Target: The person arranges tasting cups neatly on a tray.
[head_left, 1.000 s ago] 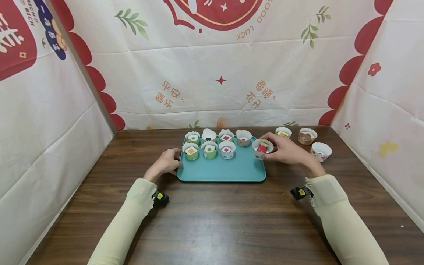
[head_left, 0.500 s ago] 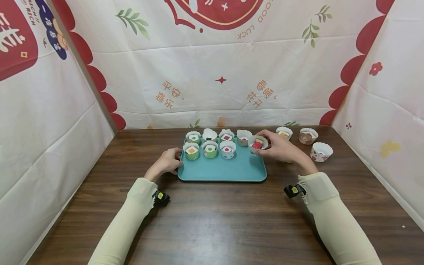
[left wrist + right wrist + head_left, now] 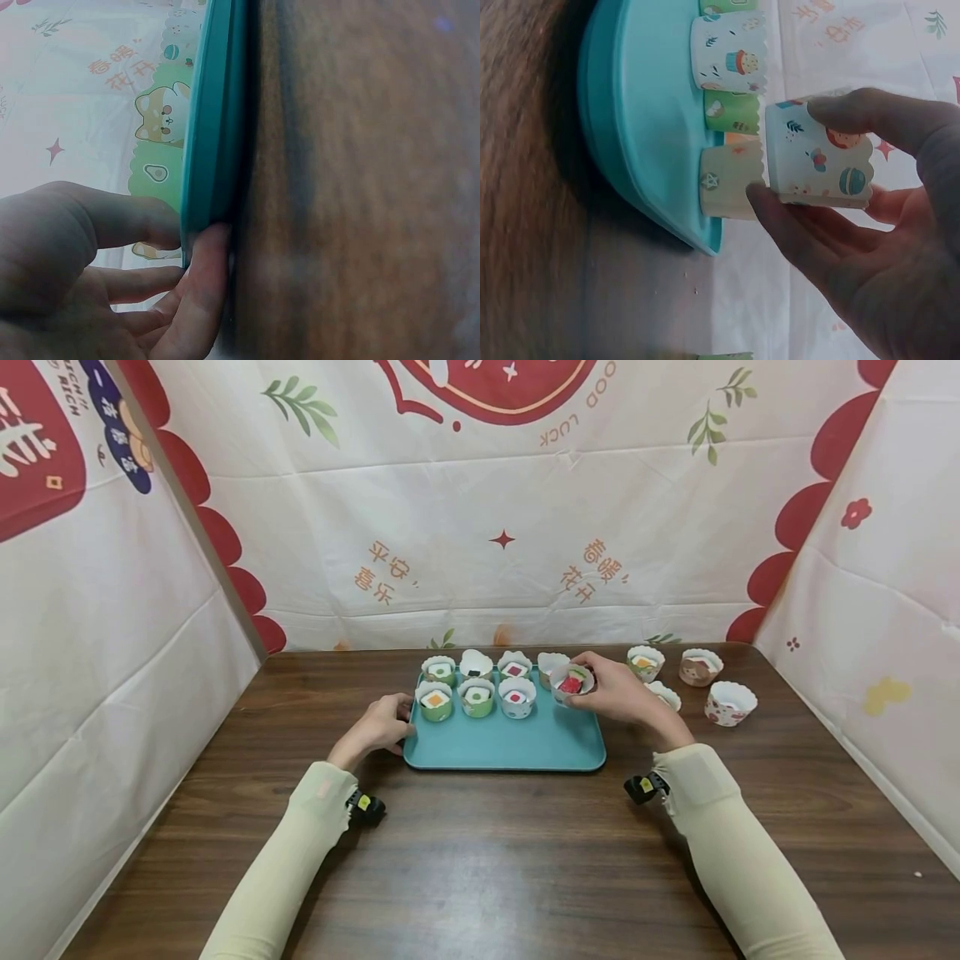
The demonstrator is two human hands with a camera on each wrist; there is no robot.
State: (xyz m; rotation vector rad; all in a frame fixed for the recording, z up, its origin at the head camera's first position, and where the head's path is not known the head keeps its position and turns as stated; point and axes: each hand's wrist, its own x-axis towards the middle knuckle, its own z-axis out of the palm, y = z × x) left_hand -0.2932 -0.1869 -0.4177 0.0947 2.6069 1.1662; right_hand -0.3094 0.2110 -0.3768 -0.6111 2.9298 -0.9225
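Note:
At the tray's right part, my right hand (image 3: 618, 689) holds a white patterned paper baking cup (image 3: 562, 692) with a red-and-green piece inside. In the right wrist view this cup (image 3: 817, 161) sits between thumb and fingers, raised above the rim of a brown cup (image 3: 727, 180) on the tray. My left hand (image 3: 381, 722) holds the left edge of the teal tray (image 3: 495, 747). Its fingertips (image 3: 214, 240) press the tray's side in the left wrist view. Two rows of paper cups stand on the tray, among them a green cup (image 3: 435, 712) and a white one (image 3: 517, 708), with small decorated pieces inside.
Right of the tray, several more cups stand on the brown table (image 3: 480, 860): a green cup (image 3: 645, 670), a brown cup (image 3: 697, 675), a white cup (image 3: 726, 714), and one partly behind my right wrist. A printed white cloth (image 3: 450, 510) hangs behind and along both sides.
My right hand has moved left over the tray with the held cup, toward the brown cup of the back row. The cup behind my right wrist now shows more. My left hand stays put.

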